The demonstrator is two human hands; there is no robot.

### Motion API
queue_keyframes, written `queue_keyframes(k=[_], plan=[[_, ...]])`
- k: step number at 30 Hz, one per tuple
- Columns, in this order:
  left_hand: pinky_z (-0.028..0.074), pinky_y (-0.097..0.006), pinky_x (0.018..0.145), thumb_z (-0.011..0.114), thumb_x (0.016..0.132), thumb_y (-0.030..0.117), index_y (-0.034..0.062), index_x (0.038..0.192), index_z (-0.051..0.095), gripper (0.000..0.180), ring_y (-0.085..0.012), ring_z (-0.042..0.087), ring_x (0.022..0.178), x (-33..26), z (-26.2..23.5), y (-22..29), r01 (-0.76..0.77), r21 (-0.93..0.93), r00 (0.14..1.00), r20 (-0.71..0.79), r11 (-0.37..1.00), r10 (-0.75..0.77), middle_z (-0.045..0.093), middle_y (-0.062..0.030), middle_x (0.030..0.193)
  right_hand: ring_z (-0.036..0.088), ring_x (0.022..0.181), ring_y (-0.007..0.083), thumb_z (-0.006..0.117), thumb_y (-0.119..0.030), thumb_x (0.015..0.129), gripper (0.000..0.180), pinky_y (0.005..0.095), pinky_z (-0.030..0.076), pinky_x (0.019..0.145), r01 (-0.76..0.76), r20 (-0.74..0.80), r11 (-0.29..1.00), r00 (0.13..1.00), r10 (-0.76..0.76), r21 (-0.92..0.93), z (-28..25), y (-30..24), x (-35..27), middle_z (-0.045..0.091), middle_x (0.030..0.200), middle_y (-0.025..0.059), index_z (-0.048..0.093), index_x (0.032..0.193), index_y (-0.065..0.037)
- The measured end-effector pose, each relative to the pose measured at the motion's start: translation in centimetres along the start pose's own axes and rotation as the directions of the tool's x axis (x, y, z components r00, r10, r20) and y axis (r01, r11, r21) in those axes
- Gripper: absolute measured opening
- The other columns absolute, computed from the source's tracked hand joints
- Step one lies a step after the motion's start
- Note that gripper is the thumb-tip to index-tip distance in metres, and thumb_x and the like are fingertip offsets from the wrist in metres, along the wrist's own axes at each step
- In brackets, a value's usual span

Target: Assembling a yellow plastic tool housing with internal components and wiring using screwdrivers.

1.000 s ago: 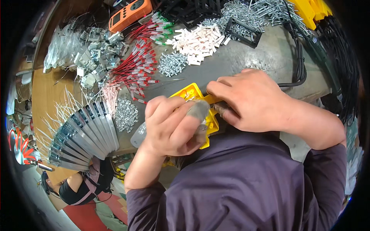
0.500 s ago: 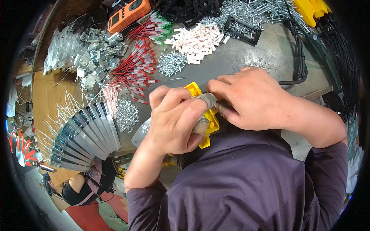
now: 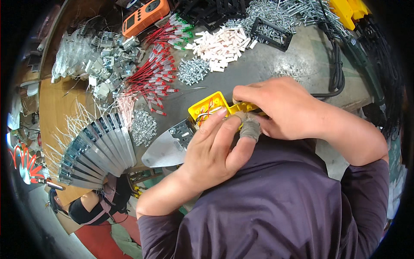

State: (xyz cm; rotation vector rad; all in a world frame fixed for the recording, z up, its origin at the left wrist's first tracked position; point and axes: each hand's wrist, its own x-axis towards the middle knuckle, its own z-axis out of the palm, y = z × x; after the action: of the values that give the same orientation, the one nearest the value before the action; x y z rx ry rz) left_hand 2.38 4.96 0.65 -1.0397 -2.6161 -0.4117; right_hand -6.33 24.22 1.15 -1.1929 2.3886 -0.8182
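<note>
A yellow plastic housing point(image 3: 202, 102) lies in front of my body, its open side up. Red, black and white wires run inside its left compartment. My left hand point(image 3: 220, 149) grips it, fingertips over the near rim and grey wrapping on one finger. Around its right part my right hand point(image 3: 282, 108) is closed, hiding much of that end. A rounded metal blade point(image 3: 163, 151) with a dark bracket point(image 3: 183, 133) extends from the housing's left side; whether they are joined is hidden behind my left hand.
To the left fan out several metal blades point(image 3: 101, 149). Behind lie nuts point(image 3: 143, 127), red-wired lamps point(image 3: 159, 73), short screws point(image 3: 192, 71), white sleeves point(image 3: 222, 45) and long screws point(image 3: 267, 17). A black cable point(image 3: 338, 73) curls at right. A person point(image 3: 92, 207) sits at lower left.
My left hand has turned and shifted right and down, fingers now across the housing. The housing has tilted, so its wired inside and the metal blade show more. My right hand stays nearly in place.
</note>
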Motion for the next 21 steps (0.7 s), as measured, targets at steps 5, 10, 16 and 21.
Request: queue_keyframes(k=[5,10,16,21], plan=[[0.047,-0.045,0.094,0.069,0.072,0.004,-0.0005,0.100,0.052,0.033,-0.0299,0.065,0.093,-1.0,1.6,0.3,-0.011,0.065,0.988,-0.152,0.998,0.021,0.066,-0.0169,0.104,0.059,0.092,0.0365,0.065,-0.003,0.072,0.034,0.0460,0.047,0.075,0.168,-0.176,0.975,0.974,-0.141,0.148,1.3,2.0,-0.4,0.061,0.094,0.0132,0.052,0.103,-0.004],[0.048,-0.035,0.094,0.060,0.083,0.012,0.0104,0.098,0.050,0.018,-0.0213,0.066,0.091,-0.9,1.7,0.1,-0.020,0.110,0.995,-0.098,0.994,0.031,0.067,-0.0104,0.102,0.059,0.090,0.0384,0.063,-0.009,0.076,0.026,0.0477,0.046,0.078,0.074,-0.120,0.976,0.992,-0.050,0.206,0.4,1.8,-0.4,0.061,0.093,0.0170,0.055,0.100,-0.002],[0.048,-0.035,0.093,0.058,0.083,0.012,0.0131,0.096,0.047,0.017,-0.0198,0.067,0.088,-0.8,1.7,0.4,-0.024,0.131,0.996,-0.085,0.991,0.036,0.068,-0.0087,0.098,0.059,0.090,0.0394,0.060,-0.007,0.075,0.025,0.0474,0.046,0.077,0.008,-0.033,0.942,0.999,0.004,0.334,0.5,2.4,-0.2,0.061,0.092,0.0166,0.055,0.099,-0.001],[0.048,-0.035,0.092,0.057,0.084,0.013,0.0130,0.094,0.046,0.015,-0.0190,0.067,0.084,-0.9,1.9,0.1,-0.048,0.156,0.994,-0.089,0.987,0.062,0.067,-0.0088,0.097,0.058,0.090,0.0351,0.064,-0.005,0.071,0.027,0.0440,0.043,0.077,0.030,-0.125,0.985,0.992,-0.008,0.172,1.2,1.7,-0.5,0.058,0.090,0.0131,0.053,0.096,-0.003]])
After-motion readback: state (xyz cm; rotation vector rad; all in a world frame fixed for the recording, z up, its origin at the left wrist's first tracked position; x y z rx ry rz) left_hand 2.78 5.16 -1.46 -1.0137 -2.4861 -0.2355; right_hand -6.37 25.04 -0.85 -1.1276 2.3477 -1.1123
